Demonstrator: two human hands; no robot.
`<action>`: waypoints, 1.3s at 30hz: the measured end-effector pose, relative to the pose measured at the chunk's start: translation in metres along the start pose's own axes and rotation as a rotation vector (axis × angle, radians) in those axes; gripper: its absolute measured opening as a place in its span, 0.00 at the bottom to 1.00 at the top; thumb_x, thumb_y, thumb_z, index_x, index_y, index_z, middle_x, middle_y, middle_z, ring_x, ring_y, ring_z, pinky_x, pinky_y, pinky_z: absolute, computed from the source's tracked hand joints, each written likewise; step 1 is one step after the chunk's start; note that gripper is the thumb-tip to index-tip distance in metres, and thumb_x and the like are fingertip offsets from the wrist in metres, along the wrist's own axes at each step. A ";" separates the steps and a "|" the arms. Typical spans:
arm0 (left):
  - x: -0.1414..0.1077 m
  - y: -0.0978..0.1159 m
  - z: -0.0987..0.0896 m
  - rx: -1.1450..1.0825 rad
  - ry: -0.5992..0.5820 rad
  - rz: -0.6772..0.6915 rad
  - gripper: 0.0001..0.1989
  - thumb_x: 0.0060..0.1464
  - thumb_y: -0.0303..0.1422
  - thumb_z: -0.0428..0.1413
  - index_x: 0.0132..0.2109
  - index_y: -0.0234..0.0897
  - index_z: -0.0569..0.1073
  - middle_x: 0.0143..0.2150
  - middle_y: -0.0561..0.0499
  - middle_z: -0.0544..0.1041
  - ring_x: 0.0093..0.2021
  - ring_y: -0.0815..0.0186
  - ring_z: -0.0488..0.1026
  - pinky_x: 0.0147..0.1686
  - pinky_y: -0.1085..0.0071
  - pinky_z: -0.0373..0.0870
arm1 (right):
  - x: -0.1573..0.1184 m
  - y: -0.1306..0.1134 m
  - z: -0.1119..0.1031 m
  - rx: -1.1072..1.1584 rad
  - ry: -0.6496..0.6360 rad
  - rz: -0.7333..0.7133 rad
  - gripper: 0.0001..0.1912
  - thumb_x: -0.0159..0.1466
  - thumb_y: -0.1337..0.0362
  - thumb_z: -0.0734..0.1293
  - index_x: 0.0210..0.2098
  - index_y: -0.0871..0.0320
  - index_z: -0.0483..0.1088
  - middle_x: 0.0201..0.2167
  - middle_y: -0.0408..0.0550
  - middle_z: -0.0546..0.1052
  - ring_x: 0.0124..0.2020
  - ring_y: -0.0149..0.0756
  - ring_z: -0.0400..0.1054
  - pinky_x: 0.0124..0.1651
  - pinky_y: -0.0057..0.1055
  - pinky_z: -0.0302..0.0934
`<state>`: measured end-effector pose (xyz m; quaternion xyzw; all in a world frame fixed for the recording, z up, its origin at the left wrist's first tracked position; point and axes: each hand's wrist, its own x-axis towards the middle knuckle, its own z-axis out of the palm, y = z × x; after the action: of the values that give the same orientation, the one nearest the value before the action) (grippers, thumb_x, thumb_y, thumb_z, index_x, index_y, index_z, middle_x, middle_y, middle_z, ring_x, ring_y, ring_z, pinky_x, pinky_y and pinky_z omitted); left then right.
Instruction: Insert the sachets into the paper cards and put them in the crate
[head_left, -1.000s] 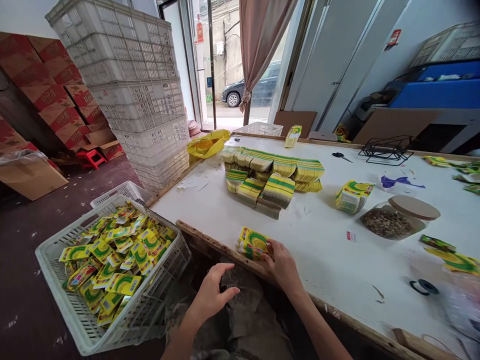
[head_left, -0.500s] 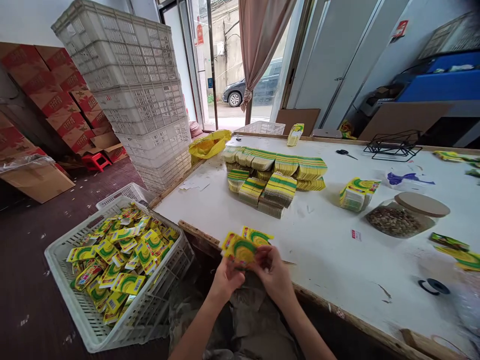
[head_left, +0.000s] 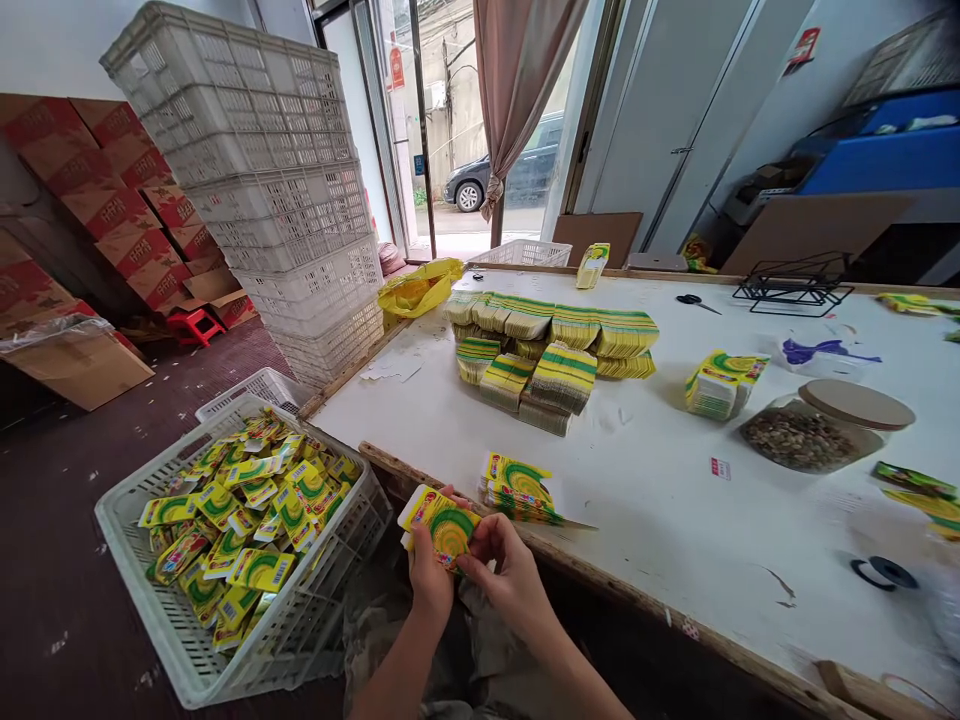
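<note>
Head view: your left hand (head_left: 430,585) and right hand (head_left: 514,580), both closed, pinch a packet (head_left: 448,527) near the table (head_left: 645,545)'s edge. Work seems partway: the crate (head_left: 300,600) is heaped, a pile (head_left: 519,485) and stacks (head_left: 564,370) left on top.

Held pkts (head_left: 442,522) btwn L hand (head_left: 430,582) & R hand (head_left: 514,578), by tbl (head_left: 652,515) near edge; pile (head_left: 517,482) on tbl just R of them; stacks (head_left: 564,375) mid-tbl, behind pile; bundle (head_left: 721,387) R of stacks, jar (head_left: 802,438) R of bundle, scissors (head_left: 690,299) behind bundle; bag (head_left: 421,290) at tbl's L edge, far end; crate (head_left: 296,592) L of tbl w/ loose pkts (head_left: 255,510) in it; crate tower (head_left: 289,215) behind crate; boxes (head_left: 124,205) L of tower
</note>
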<state>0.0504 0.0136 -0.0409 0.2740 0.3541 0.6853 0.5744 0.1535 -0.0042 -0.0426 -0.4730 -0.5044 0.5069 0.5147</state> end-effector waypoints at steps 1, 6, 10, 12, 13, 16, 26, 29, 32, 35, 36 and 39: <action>-0.001 -0.005 -0.003 0.039 0.037 0.031 0.34 0.49 0.62 0.51 0.44 0.35 0.77 0.38 0.43 0.79 0.38 0.57 0.77 0.40 0.61 0.76 | 0.000 -0.002 -0.001 0.001 -0.007 0.003 0.19 0.55 0.55 0.73 0.32 0.55 0.60 0.26 0.40 0.67 0.27 0.33 0.62 0.29 0.28 0.59; -0.003 -0.019 -0.019 0.177 -0.029 0.104 0.33 0.48 0.60 0.53 0.45 0.35 0.77 0.43 0.40 0.79 0.43 0.52 0.77 0.43 0.59 0.76 | -0.002 -0.012 -0.005 0.084 -0.100 0.017 0.17 0.59 0.53 0.71 0.38 0.55 0.62 0.31 0.44 0.70 0.32 0.35 0.65 0.34 0.30 0.61; -0.001 -0.013 -0.016 0.118 -0.032 0.107 0.33 0.50 0.61 0.51 0.47 0.36 0.75 0.44 0.40 0.79 0.45 0.52 0.77 0.45 0.59 0.75 | -0.004 -0.015 -0.005 0.133 -0.128 0.024 0.21 0.60 0.52 0.71 0.45 0.54 0.61 0.36 0.46 0.72 0.36 0.37 0.67 0.38 0.32 0.62; 0.000 -0.008 -0.010 0.061 -0.008 0.064 0.35 0.52 0.62 0.47 0.47 0.37 0.74 0.40 0.42 0.79 0.43 0.54 0.77 0.43 0.60 0.75 | -0.007 -0.015 -0.003 0.150 -0.140 0.009 0.23 0.60 0.52 0.70 0.48 0.53 0.60 0.36 0.46 0.72 0.37 0.38 0.66 0.39 0.32 0.61; 0.000 -0.005 -0.007 0.027 0.003 0.036 0.35 0.53 0.63 0.45 0.46 0.37 0.74 0.38 0.43 0.78 0.41 0.55 0.76 0.42 0.60 0.75 | -0.010 -0.014 -0.002 0.149 -0.147 -0.001 0.24 0.60 0.52 0.70 0.50 0.52 0.60 0.36 0.46 0.72 0.38 0.38 0.66 0.40 0.33 0.61; 0.002 0.000 0.001 -0.082 0.040 -0.008 0.33 0.54 0.62 0.41 0.42 0.39 0.73 0.32 0.47 0.73 0.35 0.61 0.73 0.37 0.64 0.74 | -0.018 -0.014 0.004 0.155 -0.225 0.001 0.28 0.61 0.51 0.70 0.55 0.52 0.59 0.39 0.47 0.72 0.42 0.39 0.66 0.45 0.35 0.60; -0.005 -0.004 -0.003 0.052 -0.011 0.068 0.36 0.39 0.65 0.57 0.46 0.42 0.70 0.39 0.49 0.72 0.40 0.62 0.72 0.42 0.67 0.72 | 0.002 -0.015 -0.006 0.121 -0.062 0.020 0.23 0.57 0.46 0.71 0.43 0.55 0.70 0.30 0.44 0.72 0.32 0.37 0.65 0.34 0.30 0.59; -0.007 -0.002 -0.005 0.175 0.009 0.048 0.26 0.43 0.51 0.64 0.43 0.39 0.73 0.40 0.49 0.77 0.41 0.62 0.74 0.43 0.67 0.72 | 0.006 -0.018 -0.018 -0.018 -0.002 -0.052 0.20 0.62 0.46 0.66 0.41 0.57 0.71 0.33 0.47 0.74 0.32 0.38 0.66 0.33 0.30 0.61; -0.002 0.006 -0.009 0.294 0.007 -0.025 0.17 0.46 0.44 0.65 0.38 0.35 0.76 0.36 0.47 0.80 0.38 0.61 0.76 0.41 0.66 0.73 | 0.010 -0.021 -0.031 -0.212 0.029 -0.135 0.18 0.64 0.48 0.64 0.34 0.57 0.73 0.26 0.46 0.73 0.26 0.36 0.65 0.28 0.30 0.59; 0.009 0.030 -0.018 0.384 -0.159 0.018 0.22 0.48 0.47 0.63 0.44 0.34 0.76 0.43 0.42 0.80 0.45 0.55 0.76 0.46 0.62 0.72 | 0.017 -0.027 -0.048 -0.441 0.065 -0.285 0.14 0.66 0.52 0.63 0.36 0.54 0.76 0.30 0.48 0.77 0.32 0.41 0.69 0.34 0.34 0.64; 0.012 0.041 -0.022 0.438 -0.214 0.068 0.26 0.48 0.49 0.62 0.48 0.35 0.75 0.49 0.41 0.78 0.50 0.53 0.75 0.50 0.60 0.71 | 0.019 -0.030 -0.054 -0.536 0.060 -0.339 0.13 0.67 0.54 0.63 0.37 0.52 0.77 0.33 0.49 0.78 0.35 0.43 0.70 0.39 0.37 0.64; 0.016 0.069 -0.028 0.746 -0.335 0.172 0.39 0.42 0.50 0.65 0.60 0.40 0.68 0.62 0.40 0.68 0.64 0.47 0.62 0.63 0.53 0.57 | 0.020 -0.038 -0.062 -0.789 -0.050 -0.475 0.11 0.68 0.61 0.63 0.41 0.45 0.78 0.37 0.47 0.80 0.44 0.45 0.69 0.55 0.47 0.58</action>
<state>-0.0157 0.0183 -0.0026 0.5993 0.4556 0.5017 0.4261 0.2162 0.0157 -0.0063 -0.4918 -0.7654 0.1553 0.3849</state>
